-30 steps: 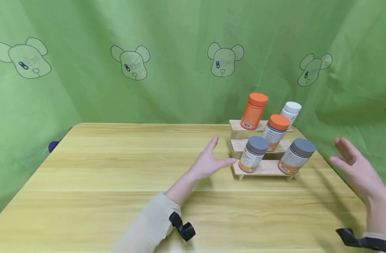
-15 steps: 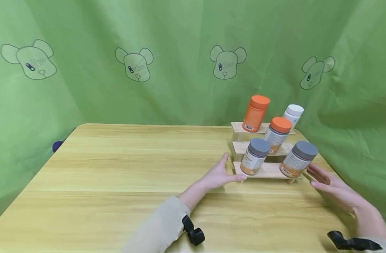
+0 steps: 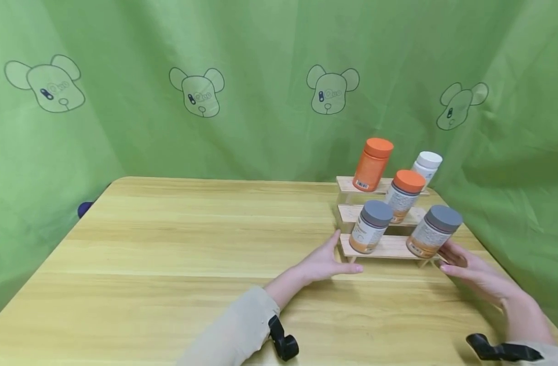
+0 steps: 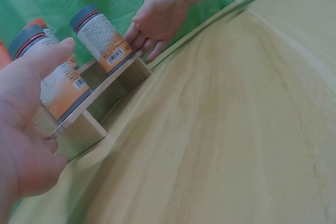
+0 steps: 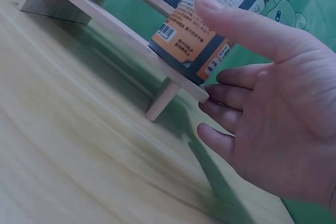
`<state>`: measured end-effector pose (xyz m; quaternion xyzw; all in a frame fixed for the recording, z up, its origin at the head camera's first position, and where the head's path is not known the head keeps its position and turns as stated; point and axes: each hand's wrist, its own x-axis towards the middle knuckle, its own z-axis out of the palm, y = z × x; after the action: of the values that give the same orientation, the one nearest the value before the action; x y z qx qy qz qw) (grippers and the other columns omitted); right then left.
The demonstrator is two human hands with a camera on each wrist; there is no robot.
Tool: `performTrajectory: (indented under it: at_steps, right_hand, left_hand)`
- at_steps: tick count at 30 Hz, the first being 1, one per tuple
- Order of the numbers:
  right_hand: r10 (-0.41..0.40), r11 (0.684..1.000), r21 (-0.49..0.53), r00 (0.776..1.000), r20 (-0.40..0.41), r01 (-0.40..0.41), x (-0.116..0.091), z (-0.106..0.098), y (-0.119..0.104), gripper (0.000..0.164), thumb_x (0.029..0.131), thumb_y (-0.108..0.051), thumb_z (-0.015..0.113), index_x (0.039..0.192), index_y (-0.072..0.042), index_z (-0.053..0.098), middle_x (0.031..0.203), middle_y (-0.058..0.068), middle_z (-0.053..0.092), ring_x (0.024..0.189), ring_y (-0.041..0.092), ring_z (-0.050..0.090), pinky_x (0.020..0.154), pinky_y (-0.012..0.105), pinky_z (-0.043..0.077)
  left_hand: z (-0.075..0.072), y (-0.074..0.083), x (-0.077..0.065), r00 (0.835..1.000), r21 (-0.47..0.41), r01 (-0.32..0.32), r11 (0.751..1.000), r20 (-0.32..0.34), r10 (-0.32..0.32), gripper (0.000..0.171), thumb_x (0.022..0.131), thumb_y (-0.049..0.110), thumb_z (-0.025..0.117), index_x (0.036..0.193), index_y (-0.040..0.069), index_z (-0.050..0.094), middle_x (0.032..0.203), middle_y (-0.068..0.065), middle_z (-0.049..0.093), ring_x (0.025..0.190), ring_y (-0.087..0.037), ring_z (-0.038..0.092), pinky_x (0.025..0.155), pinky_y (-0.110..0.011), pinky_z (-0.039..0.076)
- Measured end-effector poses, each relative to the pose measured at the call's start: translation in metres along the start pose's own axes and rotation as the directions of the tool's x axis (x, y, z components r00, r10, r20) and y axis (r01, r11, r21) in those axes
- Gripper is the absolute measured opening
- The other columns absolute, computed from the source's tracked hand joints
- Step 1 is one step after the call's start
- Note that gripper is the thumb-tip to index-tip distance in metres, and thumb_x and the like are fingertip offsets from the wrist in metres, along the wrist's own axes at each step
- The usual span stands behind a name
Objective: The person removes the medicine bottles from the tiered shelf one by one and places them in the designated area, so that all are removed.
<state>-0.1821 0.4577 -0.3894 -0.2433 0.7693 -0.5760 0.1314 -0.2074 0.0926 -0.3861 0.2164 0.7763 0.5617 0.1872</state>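
A three-tier wooden step rack (image 3: 392, 247) stands at the right of the table with jars on it. On the bottom tier are two grey-lidded jars, a left jar (image 3: 367, 233) and a right jar (image 3: 429, 238). An orange-lidded jar (image 3: 401, 198) sits on the middle tier. The top tier bears an all-orange jar (image 3: 371, 166) and a white bottle (image 3: 428, 163), partly hidden. My left hand (image 3: 322, 264) is at the bottom tier's left end, thumb spread. At the right end is my right hand (image 3: 482, 277), fingertips touching or almost touching the shelf end (image 5: 199, 92).
The wooden table (image 3: 192, 244) stretches far to the left of the rack. Behind it and along the right side hangs a green curtain (image 3: 260, 142) with bear-head prints. A dark round object (image 3: 84, 209) shows beyond the table's left edge.
My right hand has come in from the right to the rack's right end. My left hand has moved slightly right and down towards the bottom tier's left end. The jars keep their places.
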Motion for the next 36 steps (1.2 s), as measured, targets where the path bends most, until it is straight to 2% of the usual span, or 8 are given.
performTrajectory:
  at_steps: [6,7,9,14,16,19,28,36]
  right_hand:
    - [-0.045,0.998,0.041,0.999,0.011,0.045,-0.001,0.002,0.005,0.067,0.092,0.013,0.035,0.142,0.009,-0.010,0.135,-0.024,0.032,0.121,-0.011,0.034,0.095,0.011,0.033]
    - [-0.057,0.997,0.056,0.998,0.017,0.056,-0.001,0.002,0.007,0.068,0.092,0.014,0.034,0.143,0.006,-0.010,0.134,-0.024,0.033,0.122,-0.011,0.034,0.095,0.011,0.033]
    - [-0.069,0.994,0.082,0.997,0.027,0.066,-0.001,0.002,0.007,0.072,0.091,0.015,0.035,0.148,-0.006,-0.005,0.134,-0.025,0.035,0.122,-0.010,0.034,0.095,0.010,0.032]
    - [-0.106,0.984,0.151,0.991,0.078,0.093,-0.001,0.000,0.009,0.070,0.092,0.014,0.033,0.148,-0.021,0.008,0.137,-0.023,0.034,0.124,-0.007,0.034,0.096,0.011,0.031]
    - [-0.121,0.978,0.184,0.988,0.101,0.101,0.000,-0.001,0.010,0.070,0.092,0.015,0.032,0.148,-0.022,0.010,0.138,-0.022,0.034,0.125,-0.005,0.034,0.097,0.012,0.031]
    - [-0.139,0.968,0.227,0.982,0.129,0.107,0.001,0.000,0.009,0.068,0.092,0.015,0.032,0.144,-0.026,0.019,0.140,-0.021,0.033,0.126,-0.003,0.034,0.098,0.014,0.031]
    - [-0.150,0.959,0.269,0.969,0.195,0.095,0.012,0.015,0.002,0.070,0.091,0.014,0.033,0.145,-0.027,0.017,0.143,-0.023,0.029,0.129,-0.003,0.029,0.100,0.014,0.026]
    - [-0.140,0.958,0.278,0.965,0.223,0.075,0.024,0.032,-0.005,0.073,0.091,0.014,0.035,0.147,-0.006,-0.007,0.145,-0.021,0.024,0.131,-0.001,0.026,0.102,0.015,0.023]
  left_hand:
    - [0.003,0.000,0.002,1.000,-0.015,-0.002,1.000,-0.001,0.002,0.101,0.077,0.032,0.075,0.149,0.006,0.010,0.153,-0.011,0.015,0.138,-0.021,0.017,0.111,-0.035,0.018]
    - [0.003,-0.001,0.003,1.000,-0.022,-0.001,1.000,-0.002,0.001,0.101,0.077,0.031,0.076,0.149,0.006,0.010,0.153,-0.011,0.015,0.138,-0.021,0.017,0.111,-0.035,0.017]
    - [0.004,-0.002,0.004,1.000,-0.044,-0.002,0.999,0.000,0.002,0.101,0.077,0.030,0.076,0.149,0.006,0.010,0.153,-0.010,0.015,0.138,-0.020,0.016,0.111,-0.035,0.017]
    - [0.003,-0.002,0.003,1.000,-0.078,0.019,0.997,0.013,-0.018,0.101,0.077,0.027,0.077,0.149,0.006,0.009,0.153,-0.010,0.015,0.138,-0.020,0.016,0.111,-0.036,0.017]
    - [0.002,-0.002,0.002,0.999,-0.087,0.031,0.996,0.015,-0.030,0.101,0.076,0.026,0.077,0.149,0.006,0.009,0.153,-0.010,0.015,0.138,-0.020,0.015,0.111,-0.036,0.016]
    - [-0.002,-0.002,0.000,0.999,-0.091,0.041,0.995,0.015,-0.040,0.102,0.076,0.025,0.077,0.149,0.006,0.009,0.153,-0.008,0.015,0.138,-0.019,0.015,0.111,-0.036,0.016]
    - [-0.021,-0.009,-0.015,0.999,-0.083,0.035,0.996,0.028,-0.033,0.101,0.077,0.025,0.076,0.149,0.005,0.007,0.153,-0.009,0.014,0.139,-0.020,0.013,0.112,-0.037,0.013]
    - [-0.041,-0.021,-0.026,1.000,-0.097,0.014,0.995,0.023,-0.011,0.101,0.078,0.023,0.075,0.148,0.003,0.005,0.153,-0.012,0.011,0.139,-0.022,0.012,0.112,-0.038,0.011]
